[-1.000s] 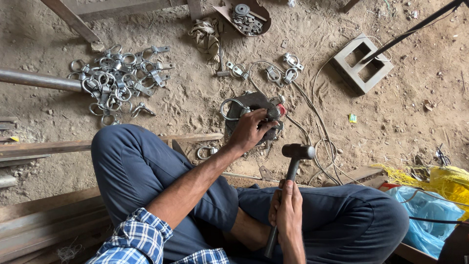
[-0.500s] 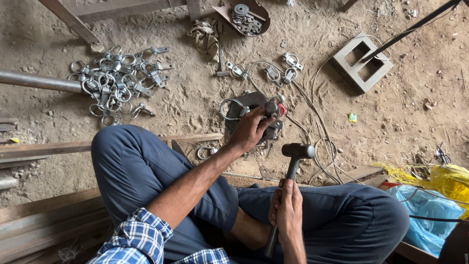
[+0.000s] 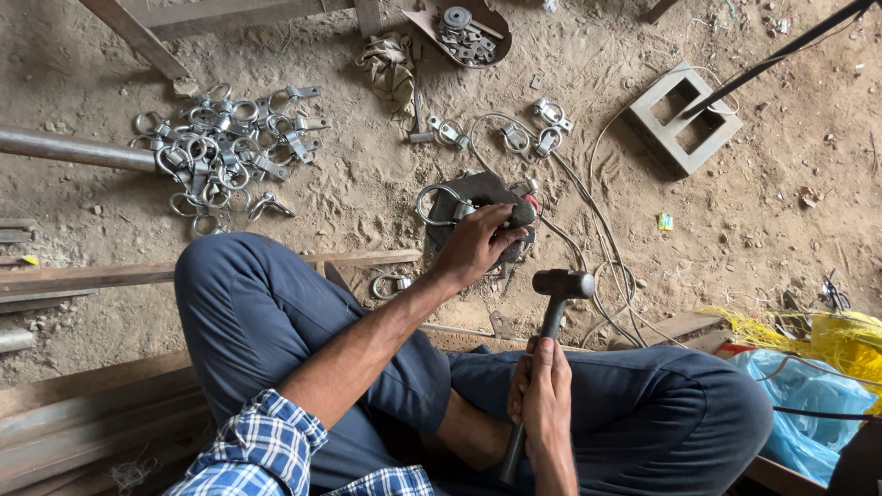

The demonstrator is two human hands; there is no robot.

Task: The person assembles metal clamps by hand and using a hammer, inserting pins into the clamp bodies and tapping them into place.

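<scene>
Open sandy ground (image 3: 367,197) lies left of the dark metal block (image 3: 478,197). To its right, looping wires (image 3: 588,230) crowd the way — a heap of metal rings (image 3: 220,152) blocks the far left.

Sandy dirt floor (image 3: 367,193), daylight, wooden planks (image 3: 83,276)

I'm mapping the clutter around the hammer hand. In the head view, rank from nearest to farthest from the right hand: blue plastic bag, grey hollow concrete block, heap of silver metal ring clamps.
From the right hand:
1. Blue plastic bag, to its right, by the knee.
2. Grey hollow concrete block, up and right on the sand.
3. Heap of silver metal ring clamps, far upper left beside the pipe.
</scene>
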